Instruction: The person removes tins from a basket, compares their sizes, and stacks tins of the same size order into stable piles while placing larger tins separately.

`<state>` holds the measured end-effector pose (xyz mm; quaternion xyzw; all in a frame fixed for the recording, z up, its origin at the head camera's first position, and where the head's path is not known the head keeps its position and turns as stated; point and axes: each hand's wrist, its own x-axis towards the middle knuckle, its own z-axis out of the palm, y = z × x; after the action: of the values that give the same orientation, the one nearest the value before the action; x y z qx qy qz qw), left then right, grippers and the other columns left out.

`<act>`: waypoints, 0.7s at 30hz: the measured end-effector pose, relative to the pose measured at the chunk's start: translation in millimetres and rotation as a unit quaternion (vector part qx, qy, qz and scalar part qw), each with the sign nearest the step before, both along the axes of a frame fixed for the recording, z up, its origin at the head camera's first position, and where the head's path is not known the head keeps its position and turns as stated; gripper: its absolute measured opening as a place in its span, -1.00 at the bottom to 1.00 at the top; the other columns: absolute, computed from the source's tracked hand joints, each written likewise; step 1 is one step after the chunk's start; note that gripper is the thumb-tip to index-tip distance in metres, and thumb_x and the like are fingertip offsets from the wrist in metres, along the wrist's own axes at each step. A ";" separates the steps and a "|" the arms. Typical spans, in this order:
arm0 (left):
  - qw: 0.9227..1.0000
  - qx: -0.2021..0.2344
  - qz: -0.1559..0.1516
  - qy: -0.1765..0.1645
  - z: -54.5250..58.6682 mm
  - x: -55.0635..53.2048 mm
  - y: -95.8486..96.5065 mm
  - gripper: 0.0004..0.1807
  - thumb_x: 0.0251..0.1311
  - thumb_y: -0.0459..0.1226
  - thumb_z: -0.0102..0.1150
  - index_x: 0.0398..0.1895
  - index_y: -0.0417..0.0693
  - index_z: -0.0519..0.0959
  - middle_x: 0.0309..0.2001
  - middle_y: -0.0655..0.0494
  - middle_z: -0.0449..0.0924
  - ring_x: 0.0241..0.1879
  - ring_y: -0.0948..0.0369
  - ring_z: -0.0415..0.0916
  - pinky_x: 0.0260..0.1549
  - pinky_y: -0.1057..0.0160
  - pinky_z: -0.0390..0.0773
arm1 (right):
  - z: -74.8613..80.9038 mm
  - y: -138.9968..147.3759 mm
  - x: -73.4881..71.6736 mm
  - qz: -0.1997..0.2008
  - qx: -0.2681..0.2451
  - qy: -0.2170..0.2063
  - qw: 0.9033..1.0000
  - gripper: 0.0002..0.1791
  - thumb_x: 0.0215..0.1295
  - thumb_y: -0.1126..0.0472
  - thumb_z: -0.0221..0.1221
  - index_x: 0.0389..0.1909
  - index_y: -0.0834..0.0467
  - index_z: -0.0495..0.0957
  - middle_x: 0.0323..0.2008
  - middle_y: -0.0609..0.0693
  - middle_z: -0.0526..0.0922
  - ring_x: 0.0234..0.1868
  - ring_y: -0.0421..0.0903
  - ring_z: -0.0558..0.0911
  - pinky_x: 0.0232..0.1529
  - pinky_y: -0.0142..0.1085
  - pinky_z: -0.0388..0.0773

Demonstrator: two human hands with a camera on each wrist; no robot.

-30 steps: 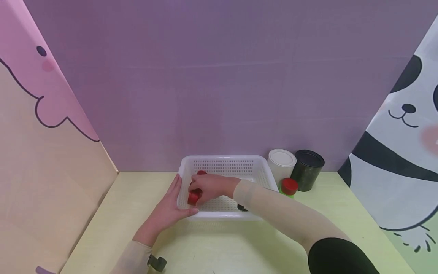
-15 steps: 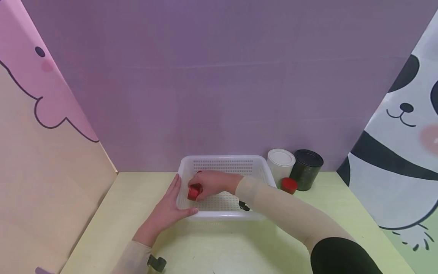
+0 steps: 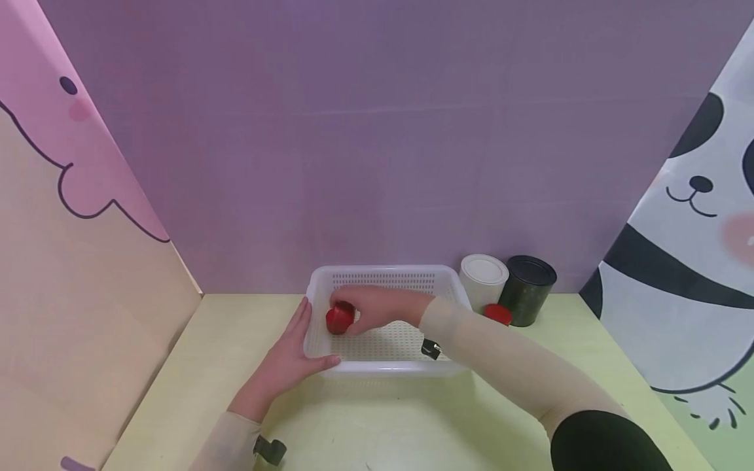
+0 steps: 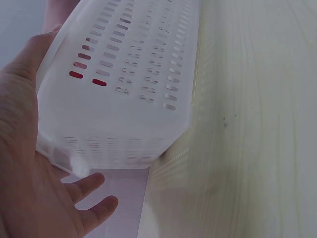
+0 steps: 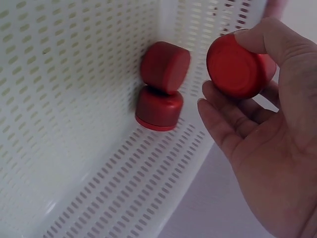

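Observation:
A white perforated plastic basket point(image 3: 397, 368) stands on the table. My right hand point(image 3: 379, 307) is over its left part, pinching a small round red tin point(image 5: 235, 67) between thumb and fingers. In the right wrist view this tin is held above two more red tins. One red tin point(image 5: 166, 64) lies tilted against another red tin point(image 5: 158, 109) at the end of the basket. My left hand point(image 3: 288, 353) rests on the basket's front left corner, its fingers straight along the left side and its thumb on the front rim. The left wrist view shows red through the slots.
A white canister point(image 3: 483, 281), a black canister point(image 3: 528, 291) and a red lid point(image 3: 497, 314) stand just right of the basket. The purple back wall point(image 3: 383, 144) rises behind it. Pale table surface point(image 3: 383, 425) extends in front.
My right hand has risen and shifted slightly back and right with the red tin, which has turned in the fingers. The left hand and the basket have stayed in place.

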<state>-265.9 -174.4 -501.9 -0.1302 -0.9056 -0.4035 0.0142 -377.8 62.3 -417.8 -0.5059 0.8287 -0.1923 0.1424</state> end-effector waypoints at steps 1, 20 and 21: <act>1.000 -0.001 0.000 0.001 -0.1 -0.1 -0.1 0.45 0.20 0.26 0.57 0.85 -0.10 -0.20 0.84 0.07 -0.35 0.79 -0.08 -0.20 0.63 -0.28 0.16 | 2.6 2.5 1.3 -0.003 -0.004 -0.006 1.000 -0.50 0.34 0.30 0.50 0.24 0.12 0.57 -0.01 -0.18 0.63 0.00 -0.20 0.60 0.15 -0.23 0.71; 1.000 0.002 0.010 -0.014 -0.1 -1.1 0.2 0.50 0.14 0.30 0.59 0.86 -0.03 -0.21 0.84 0.12 -0.35 0.79 -0.09 -0.20 0.62 -0.30 0.14 | 22.9 60.2 7.5 -0.097 -0.079 -0.049 0.991 -0.40 0.33 0.38 0.38 0.35 0.05 0.47 0.10 -0.12 0.64 0.11 -0.01 0.63 0.18 -0.12 0.72; 1.000 0.000 0.011 -0.015 -0.5 -1.4 0.3 0.50 0.14 0.31 0.59 0.86 -0.02 -0.22 0.84 0.13 -0.36 0.79 -0.08 -0.20 0.62 -0.30 0.15 | 23.3 63.9 8.0 -0.103 -0.085 -0.051 0.990 -0.41 0.33 0.38 0.37 0.35 0.05 0.47 0.11 -0.10 0.65 0.12 0.01 0.64 0.19 -0.09 0.71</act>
<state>-267.3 -174.1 -502.4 -0.1144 -0.9069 -0.4056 0.0047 -369.8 126.2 -394.5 -0.4176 0.8487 -0.3013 0.1206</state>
